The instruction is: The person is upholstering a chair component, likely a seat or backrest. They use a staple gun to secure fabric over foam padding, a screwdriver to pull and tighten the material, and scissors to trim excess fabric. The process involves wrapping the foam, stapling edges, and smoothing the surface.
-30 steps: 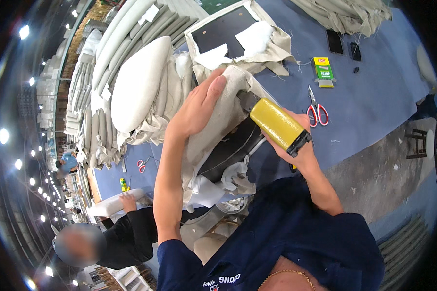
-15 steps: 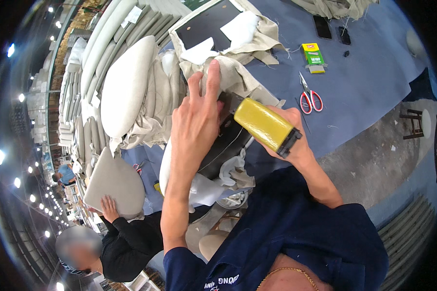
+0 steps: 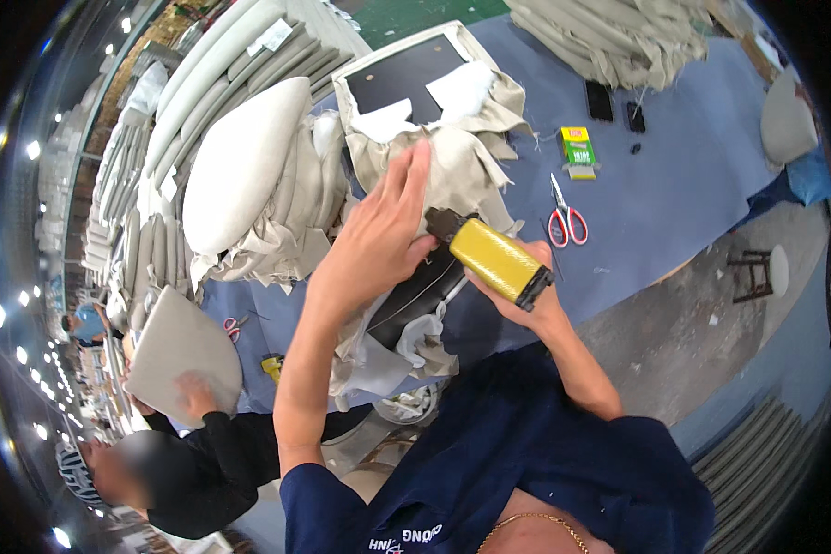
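My right hand (image 3: 532,294) is wrapped round a yellow and black staple gun (image 3: 497,262), its dark nose pointing up and left. Close to that nose, my left hand (image 3: 383,231) has its fingers stretched out over the beige fabric (image 3: 457,171) of a seat cushion. Beneath both hands lies the cushion's black underside (image 3: 411,305), partly hidden by my left arm and the gun. White padding (image 3: 381,365) and loose fabric hang at its near edge. Whether the left fingertips press on the fabric cannot be made out.
Another cushion with a black base (image 3: 397,81) lies beyond. Piled cushions (image 3: 240,171) stand at left. On the blue table (image 3: 656,222) are red-handled scissors (image 3: 566,217), a small yellow-green box (image 3: 578,152) and phones (image 3: 599,102). At left, a co-worker's hand (image 3: 194,395) touches a beige cushion (image 3: 183,355).
The view has shifted, bringing more of the far fabric pile into sight. My left thumb now shows beside the gun's nose, and its fingers are closer together. The right hand keeps its grip.
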`<state>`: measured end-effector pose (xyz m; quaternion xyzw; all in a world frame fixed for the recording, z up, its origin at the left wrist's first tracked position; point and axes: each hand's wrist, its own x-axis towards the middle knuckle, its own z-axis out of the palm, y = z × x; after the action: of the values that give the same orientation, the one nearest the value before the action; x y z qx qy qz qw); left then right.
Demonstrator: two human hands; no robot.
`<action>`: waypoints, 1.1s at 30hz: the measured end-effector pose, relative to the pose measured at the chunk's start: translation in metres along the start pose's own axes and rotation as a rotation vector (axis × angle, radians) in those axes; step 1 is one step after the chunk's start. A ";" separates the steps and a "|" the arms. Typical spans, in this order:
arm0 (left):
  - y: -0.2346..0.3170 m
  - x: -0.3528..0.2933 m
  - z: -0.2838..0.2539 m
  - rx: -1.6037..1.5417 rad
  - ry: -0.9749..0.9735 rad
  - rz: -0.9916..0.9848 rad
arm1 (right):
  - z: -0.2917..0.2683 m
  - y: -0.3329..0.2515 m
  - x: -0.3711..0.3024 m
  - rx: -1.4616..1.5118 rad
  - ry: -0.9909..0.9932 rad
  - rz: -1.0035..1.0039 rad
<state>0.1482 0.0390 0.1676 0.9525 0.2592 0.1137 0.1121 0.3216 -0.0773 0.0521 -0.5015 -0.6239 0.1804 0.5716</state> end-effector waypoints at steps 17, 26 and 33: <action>-0.043 -0.019 0.008 0.074 0.170 -0.221 | 0.042 0.015 0.007 -0.260 0.156 0.004; -0.029 -0.027 0.011 0.118 0.111 -0.196 | 0.032 -0.018 0.012 -0.106 0.027 0.108; -0.016 -0.033 0.004 0.139 0.027 -0.174 | 0.032 -0.016 0.005 -0.095 -0.016 -0.029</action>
<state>0.1141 0.0351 0.1540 0.9303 0.3497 0.0979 0.0516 0.2871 -0.0696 0.0588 -0.5174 -0.6435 0.1463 0.5447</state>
